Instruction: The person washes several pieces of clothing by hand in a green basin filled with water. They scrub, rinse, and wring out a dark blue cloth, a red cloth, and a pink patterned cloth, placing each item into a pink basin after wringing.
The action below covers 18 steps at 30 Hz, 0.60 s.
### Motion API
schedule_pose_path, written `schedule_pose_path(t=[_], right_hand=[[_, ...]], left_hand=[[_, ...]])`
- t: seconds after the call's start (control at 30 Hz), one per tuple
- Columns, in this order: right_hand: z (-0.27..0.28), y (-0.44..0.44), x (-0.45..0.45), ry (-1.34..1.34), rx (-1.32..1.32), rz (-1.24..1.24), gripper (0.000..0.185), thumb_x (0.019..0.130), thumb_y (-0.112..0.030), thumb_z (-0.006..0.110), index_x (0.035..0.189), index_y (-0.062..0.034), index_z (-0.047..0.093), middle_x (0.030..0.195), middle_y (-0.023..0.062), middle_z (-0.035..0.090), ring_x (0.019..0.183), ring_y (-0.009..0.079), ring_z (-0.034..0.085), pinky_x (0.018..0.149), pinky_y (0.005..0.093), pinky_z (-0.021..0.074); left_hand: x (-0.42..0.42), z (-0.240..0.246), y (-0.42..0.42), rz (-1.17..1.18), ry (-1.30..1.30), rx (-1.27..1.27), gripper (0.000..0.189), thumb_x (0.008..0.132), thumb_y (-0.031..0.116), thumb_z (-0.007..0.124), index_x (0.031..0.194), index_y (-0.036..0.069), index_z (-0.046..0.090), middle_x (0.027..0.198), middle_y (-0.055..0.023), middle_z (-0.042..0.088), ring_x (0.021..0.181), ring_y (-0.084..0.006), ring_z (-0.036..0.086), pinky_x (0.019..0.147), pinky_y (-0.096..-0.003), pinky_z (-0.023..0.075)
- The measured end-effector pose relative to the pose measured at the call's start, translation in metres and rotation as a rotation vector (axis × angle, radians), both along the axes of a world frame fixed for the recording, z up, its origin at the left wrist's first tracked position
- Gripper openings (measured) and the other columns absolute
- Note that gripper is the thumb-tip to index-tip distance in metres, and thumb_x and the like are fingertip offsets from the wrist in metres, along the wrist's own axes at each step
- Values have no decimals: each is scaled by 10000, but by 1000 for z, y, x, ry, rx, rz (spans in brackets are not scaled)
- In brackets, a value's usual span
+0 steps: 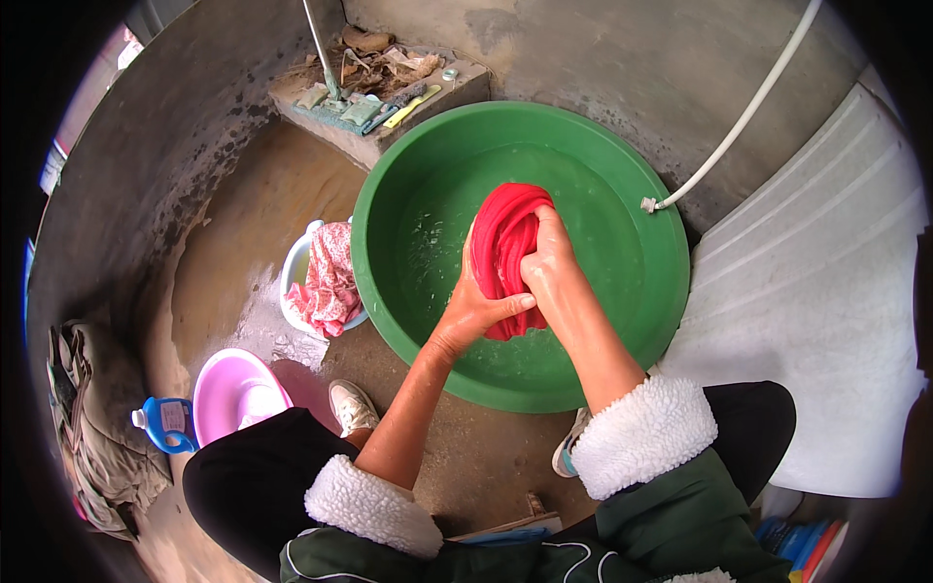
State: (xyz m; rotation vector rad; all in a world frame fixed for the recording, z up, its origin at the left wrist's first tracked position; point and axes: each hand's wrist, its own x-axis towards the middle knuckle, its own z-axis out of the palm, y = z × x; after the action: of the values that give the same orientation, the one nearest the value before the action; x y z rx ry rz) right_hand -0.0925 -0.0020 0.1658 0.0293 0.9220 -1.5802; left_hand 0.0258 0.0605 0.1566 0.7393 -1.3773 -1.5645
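Both my hands hold a wet red cloth (pixel 503 226), bunched and folded, above the water in a large round green plastic tub (pixel 408 167). My left hand (pixel 477 306) supports it from the left and below, its thumb reaching across the lower end. On the right side, my right hand (pixel 547 255) grips the folds with its thumb near the top. Water (pixel 598 240) covers the tub's bottom, with a few bubbles and ripples at the left. My forearms look wet below the rolled-up fleece cuffs.
Left of the tub, a small basin (pixel 291 273) holds pink patterned cloth (pixel 328 277). A pink basin (pixel 219 386) and a blue jug (pixel 164 423) stand nearer me. A white hose (pixel 743 116) hangs over the tub's right rim. Behind, a flat mop (pixel 342 106) rests on a concrete ledge (pixel 466 80).
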Motion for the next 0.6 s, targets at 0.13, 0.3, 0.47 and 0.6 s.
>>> schedule_pose_path(t=[0.13, 0.3, 0.47, 0.6], right_hand=[[0, 3, -3, 236, -64, 204, 274, 841, -101, 637, 1100, -19, 602, 1031, 123, 657, 962, 246, 642, 844, 390, 545], [19, 11, -61, 544, -388, 822, 500, 895, -214, 661, 1331, -30, 498, 1281, 87, 572, 1144, 196, 572, 1017, 395, 452], [-19, 11, -87, 390, -469, 879, 694, 847, -354, 732, 1425, -126, 422, 1345, 24, 531, 1255, 188, 479, 1029, 397, 422], [-57, 15, -105, 324, -545, 992, 860, 794, -434, 767, 1474, -115, 347, 1362, 60, 515, 1267, 213, 474, 1041, 444, 422]], left_hand=[[0, -11, 10, 35, 133, 244, 899, 736, 268, 849, 1424, 51, 314, 1331, -103, 493, 1226, -213, 493, 1037, -379, 409], [17, -5, 14, -75, 364, 593, 539, 866, 253, 728, 1278, 21, 470, 1022, -103, 639, 928, -208, 641, 814, -338, 542], [13, -1, 20, -192, 647, 800, 469, 876, 235, 716, 1234, 15, 509, 983, -94, 641, 947, -226, 632, 938, -502, 511], [5, -8, 24, -230, 802, 865, 436, 912, 244, 670, 1250, 28, 501, 956, -98, 623, 908, -214, 619, 975, -591, 480]])
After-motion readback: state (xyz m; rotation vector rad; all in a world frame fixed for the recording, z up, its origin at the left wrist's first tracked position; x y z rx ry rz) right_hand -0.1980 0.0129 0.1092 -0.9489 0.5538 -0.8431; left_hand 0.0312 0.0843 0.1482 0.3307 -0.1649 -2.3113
